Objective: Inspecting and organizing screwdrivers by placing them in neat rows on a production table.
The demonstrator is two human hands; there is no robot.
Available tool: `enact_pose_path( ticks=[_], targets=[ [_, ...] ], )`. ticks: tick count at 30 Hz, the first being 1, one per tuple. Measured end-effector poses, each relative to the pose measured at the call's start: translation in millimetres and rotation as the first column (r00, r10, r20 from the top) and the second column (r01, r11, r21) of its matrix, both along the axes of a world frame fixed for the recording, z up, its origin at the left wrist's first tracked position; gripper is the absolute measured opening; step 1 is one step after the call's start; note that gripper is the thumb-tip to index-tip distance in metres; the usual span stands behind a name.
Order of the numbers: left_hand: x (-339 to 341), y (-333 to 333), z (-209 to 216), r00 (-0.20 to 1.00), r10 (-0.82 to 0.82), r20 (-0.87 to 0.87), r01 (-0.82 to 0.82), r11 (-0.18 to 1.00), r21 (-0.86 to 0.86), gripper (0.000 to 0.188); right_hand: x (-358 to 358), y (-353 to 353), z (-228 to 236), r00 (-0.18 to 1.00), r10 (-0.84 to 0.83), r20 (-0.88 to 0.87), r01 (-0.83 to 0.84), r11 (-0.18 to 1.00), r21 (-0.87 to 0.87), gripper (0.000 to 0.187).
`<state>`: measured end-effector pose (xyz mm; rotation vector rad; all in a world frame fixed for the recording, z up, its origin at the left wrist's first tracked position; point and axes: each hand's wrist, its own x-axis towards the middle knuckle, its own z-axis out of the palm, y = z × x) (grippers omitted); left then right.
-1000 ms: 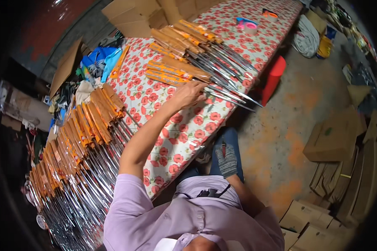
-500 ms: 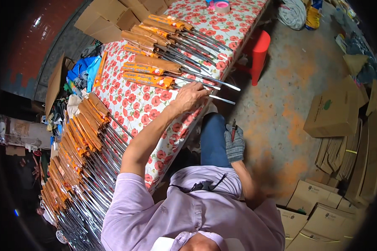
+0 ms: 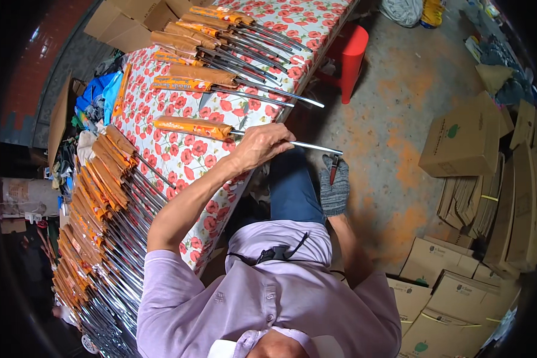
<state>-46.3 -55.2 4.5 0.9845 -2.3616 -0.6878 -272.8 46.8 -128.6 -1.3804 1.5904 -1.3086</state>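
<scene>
My bare left hand [image 3: 262, 143] is closed around the shaft of a slim metal rod [image 3: 316, 147] whose other end sits in an orange printed wrapper [image 3: 194, 126]. The wrapped end lies over the flowered tablecloth, and the bare silver end sticks out past the table's edge. In a grey knitted glove, my right hand [image 3: 333, 194] is closed on a small tool with a dark red handle [image 3: 333, 171]; its exact kind I cannot make out. The tool's tip is close to the rod's silver end. More wrapped rods [image 3: 206, 83] lie just beyond my left hand.
A large stack of similar rods [image 3: 101, 203] covers the table's left side. A red stool [image 3: 351, 53] stands beyond the table's right edge. Cardboard boxes [image 3: 462, 140] and flattened cartons [image 3: 441, 304] stand on the right, with an open carton [image 3: 116, 27] at the far left.
My left hand has drawn one wrapped rod toward me, away from the group on the table. My right hand has risen slightly, bringing its tool up close to the rod's end.
</scene>
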Motion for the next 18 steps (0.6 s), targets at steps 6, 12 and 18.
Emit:
enact_pose_path(
  ticks=[6, 12, 18],
  targets=[
    [3.4, 7.3, -0.5, 1.000, 0.015, -0.019, -0.015, 1.000, 0.010, 0.015, 1.4, -0.5, -3.9, 0.999, -0.016, 0.033, 0.016, 1.000, 0.023, 0.052],
    [5.6, 16.1, -1.0, 0.996, -0.001, -0.090, -0.005, 0.998, -0.068, 0.020, 7.4, 0.5, 1.2, 0.997, 0.004, 0.075, -0.004, 1.000, 0.007, 0.053],
    [1.7, 18.6, 8.5, 0.996, -0.007, -0.088, -0.001, 0.996, -0.093, 0.021, 10.0, -4.6, 11.1, 0.991, 0.040, 0.127, -0.036, 0.999, -0.033, 0.054]
  ],
)
